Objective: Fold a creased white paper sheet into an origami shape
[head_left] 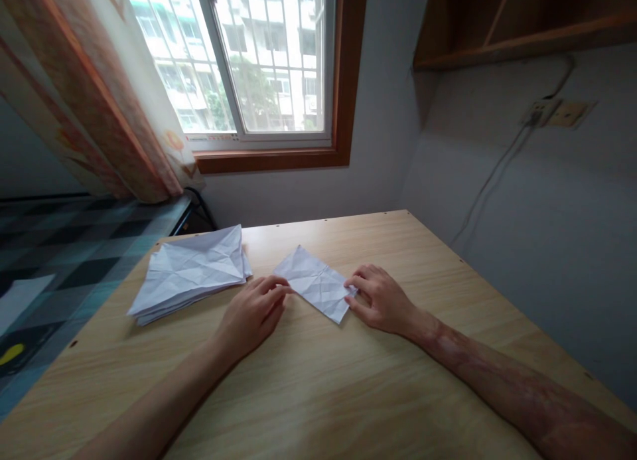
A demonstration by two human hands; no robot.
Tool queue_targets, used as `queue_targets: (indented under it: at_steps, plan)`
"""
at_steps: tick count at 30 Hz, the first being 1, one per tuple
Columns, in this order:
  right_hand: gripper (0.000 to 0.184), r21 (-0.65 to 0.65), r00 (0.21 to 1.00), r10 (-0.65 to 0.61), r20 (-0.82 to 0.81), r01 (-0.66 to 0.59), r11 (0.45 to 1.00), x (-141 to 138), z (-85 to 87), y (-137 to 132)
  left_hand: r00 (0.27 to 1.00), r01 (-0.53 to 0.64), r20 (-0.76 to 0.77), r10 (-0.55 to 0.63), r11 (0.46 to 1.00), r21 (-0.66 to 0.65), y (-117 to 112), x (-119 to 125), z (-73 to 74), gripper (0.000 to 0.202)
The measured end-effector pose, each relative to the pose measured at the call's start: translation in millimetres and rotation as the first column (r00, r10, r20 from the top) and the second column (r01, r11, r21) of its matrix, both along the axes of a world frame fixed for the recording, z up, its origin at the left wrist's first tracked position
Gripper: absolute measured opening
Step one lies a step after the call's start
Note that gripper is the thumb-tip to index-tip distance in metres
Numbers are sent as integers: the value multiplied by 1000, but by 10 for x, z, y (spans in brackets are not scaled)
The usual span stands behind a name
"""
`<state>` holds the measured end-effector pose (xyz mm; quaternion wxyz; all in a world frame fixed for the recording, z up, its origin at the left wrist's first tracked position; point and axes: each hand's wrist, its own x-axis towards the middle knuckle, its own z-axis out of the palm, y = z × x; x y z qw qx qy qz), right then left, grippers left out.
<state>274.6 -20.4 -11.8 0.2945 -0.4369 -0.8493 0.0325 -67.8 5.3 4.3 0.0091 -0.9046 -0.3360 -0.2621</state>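
A folded sheet of white paper [318, 284], crossed by creases, lies slanted on the wooden table between my hands. My right hand [381, 297] is closed at its right end, thumb and forefinger on either side of a small corner. At the lower left edge, the bent fingers of my left hand [256, 307] come together against the paper. The fingertips partly hide that edge. To the left of my left hand rests a stack of creased white paper sheets [194, 264], with uneven edges.
The pale wooden table [308, 393] meets a wall at its far right side. A checked cloth surface [94, 271] adjoins it on the left, below a curtain [99, 81]. A cable [485, 188] hangs from a wall socket [542, 111] under a wooden shelf [527, 38].
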Motion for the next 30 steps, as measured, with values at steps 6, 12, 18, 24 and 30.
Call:
queue_targets:
  at_steps: [6,12,18,24,30]
  plan:
    - [23,-13,942,334,-1,-334,942,3,74,-51,997,78,-6,-78,995,-64,-54,47,58,26]
    - [31,-49,870,489,-70,-492,869,-13,159,-100,993,67,-86,-77,992,-111,-48,46,100,31]
    - [36,55,958,211,-195,-204,977,-12,83,-38,974,224,4,-228,954,-196,-9,31,24,40]
    - [68,80,983,-4,-186,19,997,33,-81,56,932,361,75,-354,901,-240,0,31,-52,45]
    - [80,-61,996,-68,-62,64,996,60,-197,131,948,314,30,-316,921,-231,-103,110,62,18]
